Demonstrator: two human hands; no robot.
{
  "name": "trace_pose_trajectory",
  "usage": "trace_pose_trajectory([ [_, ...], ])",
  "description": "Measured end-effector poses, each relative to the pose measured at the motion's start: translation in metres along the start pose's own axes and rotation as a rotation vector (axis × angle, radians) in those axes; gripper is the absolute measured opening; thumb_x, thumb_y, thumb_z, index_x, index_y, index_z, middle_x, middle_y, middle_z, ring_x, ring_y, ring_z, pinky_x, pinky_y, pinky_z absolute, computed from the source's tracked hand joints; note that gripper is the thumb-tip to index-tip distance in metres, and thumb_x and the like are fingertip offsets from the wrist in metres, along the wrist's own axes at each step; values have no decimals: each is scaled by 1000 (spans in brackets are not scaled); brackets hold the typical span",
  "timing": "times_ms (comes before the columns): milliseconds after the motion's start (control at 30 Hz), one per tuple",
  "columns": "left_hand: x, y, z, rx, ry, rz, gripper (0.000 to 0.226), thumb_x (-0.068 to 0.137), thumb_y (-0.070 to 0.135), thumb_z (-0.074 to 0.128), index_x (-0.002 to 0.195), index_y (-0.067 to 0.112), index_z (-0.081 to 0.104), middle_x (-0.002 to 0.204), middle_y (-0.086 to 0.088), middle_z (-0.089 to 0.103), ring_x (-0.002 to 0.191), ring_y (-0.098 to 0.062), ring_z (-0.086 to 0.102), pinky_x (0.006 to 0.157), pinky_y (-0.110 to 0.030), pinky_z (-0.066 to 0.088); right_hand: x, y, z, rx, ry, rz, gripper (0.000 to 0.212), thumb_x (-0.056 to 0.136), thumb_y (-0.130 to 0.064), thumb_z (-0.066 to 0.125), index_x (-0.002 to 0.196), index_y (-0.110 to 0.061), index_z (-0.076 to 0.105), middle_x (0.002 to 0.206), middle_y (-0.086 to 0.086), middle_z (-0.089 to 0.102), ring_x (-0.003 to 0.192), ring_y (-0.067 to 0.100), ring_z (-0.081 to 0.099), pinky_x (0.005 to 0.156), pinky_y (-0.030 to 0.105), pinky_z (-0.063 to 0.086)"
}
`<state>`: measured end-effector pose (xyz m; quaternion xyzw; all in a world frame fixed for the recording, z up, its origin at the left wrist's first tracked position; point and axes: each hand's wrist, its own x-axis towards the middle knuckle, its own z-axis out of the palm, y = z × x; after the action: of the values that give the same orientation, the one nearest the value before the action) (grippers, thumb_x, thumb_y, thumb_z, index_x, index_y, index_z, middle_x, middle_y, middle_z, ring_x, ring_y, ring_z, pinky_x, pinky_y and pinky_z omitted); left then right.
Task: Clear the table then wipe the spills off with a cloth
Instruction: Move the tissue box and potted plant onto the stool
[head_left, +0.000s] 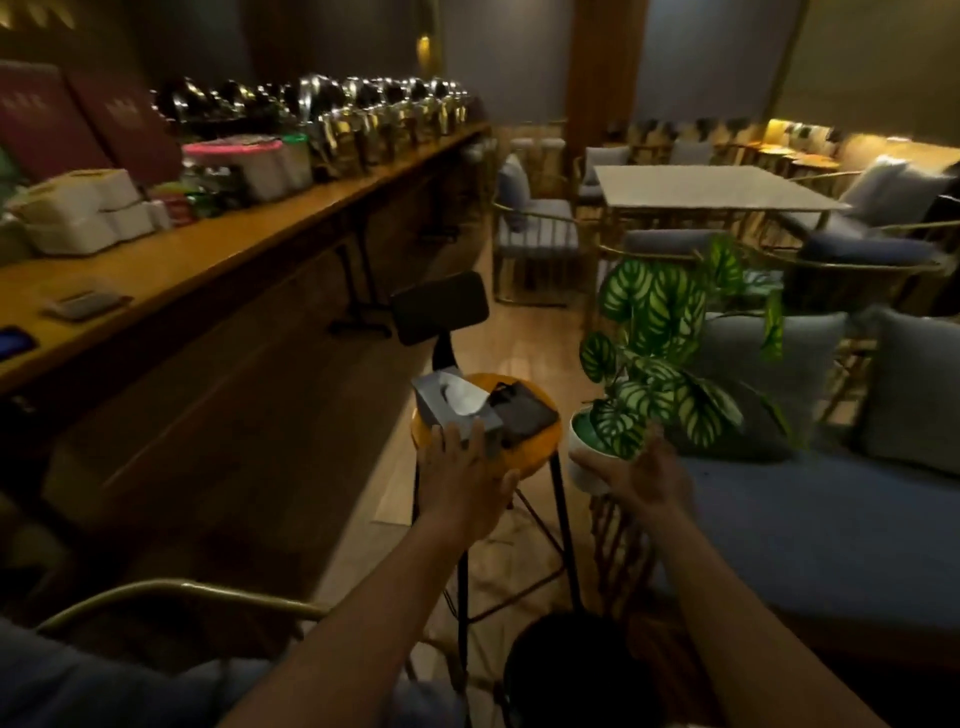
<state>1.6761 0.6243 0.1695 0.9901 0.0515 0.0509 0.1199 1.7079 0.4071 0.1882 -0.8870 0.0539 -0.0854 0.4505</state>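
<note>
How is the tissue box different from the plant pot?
The tissue box is grey and blocky; the plant pot is white and round. The box sits on the stool, touched by the left hand; the pot is held by the right hand.

grey tissue box (457, 410) on stool (524, 457).

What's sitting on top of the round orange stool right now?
The stool carries a grey tissue box with a tissue poking out and a dark flat case beside it. The left hand touches the box's near end, hiding the seat beneath.
</note>
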Motion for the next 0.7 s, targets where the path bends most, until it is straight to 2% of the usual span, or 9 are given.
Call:
trace_pose_trajectory([
  [133, 73, -31, 15, -26, -48, -149, 95, 95, 72, 42, 162, 21, -1, 168, -15, 5, 154, -39, 3, 123, -54, 15, 73, -18, 54, -12, -62, -60, 87, 57, -56, 90, 127, -13, 60, 126, 10, 65, 113, 34, 61, 87, 38, 52],
  [233, 131, -48, 31, -12, -74, -211, 102, 90, 76, 46, 162, 20, 0, 167, -16, 7, 152, -39, 8, 120, -55, 20, 138, -11, 98, -2, -135, -60, 72, 50, -77, 82, 104, -33, 63, 112, 4, 70, 104, 34, 66, 79, 41, 55],
  [267, 151, -53, 38, -8, -88, -227, 105, 89, 77, 48, 162, 21, 0, 167, -16, 8, 152, -39, 9, 120, -55, 21, 159, -9, 111, -8, -161, -54, 72, 51, -78, 80, 105, -33, 62, 114, 5, 70, 106, 35, 65, 80, 44, 55],
  [367, 207, -67, 58, -30, -127, -253, 110, 84, 77, 56, 162, 26, -3, 168, -15, 6, 153, -39, 8, 120, -55, 21, 210, -15, 140, -46, -212, -39, 78, 63, -61, 85, 122, -15, 62, 126, 12, 66, 112, 38, 60, 84, 41, 52],
  [467, 253, -79, 81, -39, -147, -276, 118, 79, 85, 53, 162, 25, -6, 169, -15, 1, 155, -38, 0, 122, -55, 15, 263, -16, 174, -10, -245, -24, 66, 68, -54, 85, 114, -11, 64, 121, 11, 68, 110, 34, 60, 76, 29, 42],
  [600, 296, -92, 103, -4, -123, -287, 119, 77, 87, 51, 162, 26, -5, 169, -15, -1, 155, -38, -2, 122, -53, 11, 313, -17, 230, 29, -337, -40, 63, 70, -48, 86, 116, -10, 67, 121, 7, 67, 111, 27, 60, 82, 27, 42],
  [667, 312, -97, 110, -12, -137, -294, 114, 81, 86, 47, 162, 26, -5, 169, -15, -3, 155, -37, -3, 124, -52, 8, 334, -14, 259, 68, -350, 7, 56, 74, -44, 84, 117, -15, 64, 118, -3, 66, 97, 15, 59, 72, 20, 41],
  [700, 319, -99, 113, -13, -146, -298, 112, 82, 86, 44, 162, 25, -4, 169, -15, -3, 155, -37, -3, 124, -52, 7, 341, -11, 273, 102, -360, 60, 53, 78, -40, 81, 119, -15, 60, 120, -1, 66, 91, 13, 57, 64, 14, 39],
])
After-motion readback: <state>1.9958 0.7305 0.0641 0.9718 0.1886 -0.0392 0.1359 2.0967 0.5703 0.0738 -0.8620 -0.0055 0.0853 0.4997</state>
